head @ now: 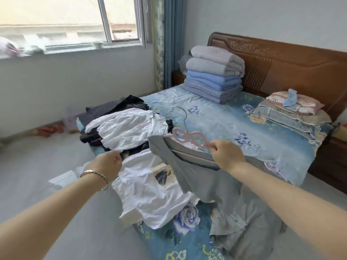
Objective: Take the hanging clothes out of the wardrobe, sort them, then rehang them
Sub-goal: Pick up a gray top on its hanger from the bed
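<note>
A grey T-shirt (195,177) hangs over the bed's near corner on a pink plastic hanger (189,137) with a metal hook. My right hand (228,153) is shut on the hanger's right arm at the shirt's neckline. My left hand (107,164) pinches the hem of a crumpled white blouse (129,128), which lies on a pile of dark clothes (120,107). A white printed T-shirt (150,192) lies flat on the bed below the blouse. More grey cloth (247,226) is bunched at the near right.
The bed (225,117) has a blue flowered sheet and a wooden headboard (293,66). Folded quilts (214,74) are stacked at its head, pillows (289,111) beside them. Another pink hanger (272,167) lies near my right wrist. Window and curtain stand at the back left.
</note>
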The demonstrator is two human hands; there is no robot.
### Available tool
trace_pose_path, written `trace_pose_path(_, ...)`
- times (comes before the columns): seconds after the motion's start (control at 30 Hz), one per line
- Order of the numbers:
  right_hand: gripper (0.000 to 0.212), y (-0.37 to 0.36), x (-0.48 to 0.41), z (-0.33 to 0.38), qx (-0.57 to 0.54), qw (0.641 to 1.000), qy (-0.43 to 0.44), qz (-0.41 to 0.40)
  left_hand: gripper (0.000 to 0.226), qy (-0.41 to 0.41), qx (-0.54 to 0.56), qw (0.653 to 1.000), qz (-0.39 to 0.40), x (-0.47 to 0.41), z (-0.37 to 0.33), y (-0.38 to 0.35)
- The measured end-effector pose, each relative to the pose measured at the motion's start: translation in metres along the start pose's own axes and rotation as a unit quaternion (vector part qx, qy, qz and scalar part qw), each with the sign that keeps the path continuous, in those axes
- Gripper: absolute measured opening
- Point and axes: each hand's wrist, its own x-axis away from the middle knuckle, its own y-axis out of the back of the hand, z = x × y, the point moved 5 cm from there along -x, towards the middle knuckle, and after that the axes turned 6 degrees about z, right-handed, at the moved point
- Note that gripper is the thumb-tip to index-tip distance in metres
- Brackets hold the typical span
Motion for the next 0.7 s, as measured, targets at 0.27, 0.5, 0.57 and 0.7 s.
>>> trace_pose_path(0.27, 0.034, 0.029, -0.021, 0.233, -0.058, 0.969, 0.237, 0.044, 0.018, 0.130, -0.012, 0.988, -0.088, 0.036, 0.122, 0.124)
trace_pose_path(0.5, 0.032, 0.008, -0.032, 0.424, -0.163, 0.888, 0.400, 0.156, 0.020, 0.284, -0.033, 0.941, -0.182, 0.076, 0.221, 0.221)
trace_pose_path(0.57, 0.023, -0.003, -0.024, 0.480, -0.168, 0.856, 0.443, 0.206, 0.020, 0.342, -0.038, 0.918, -0.197, 0.100, 0.250, 0.242)
trace_pose_path(0.7, 0.022, -0.026, 0.014, 0.583, -0.124, 0.792, 0.527, 0.284, 0.024, 0.468, -0.026, 0.852, -0.235, 0.168, 0.302, 0.275)
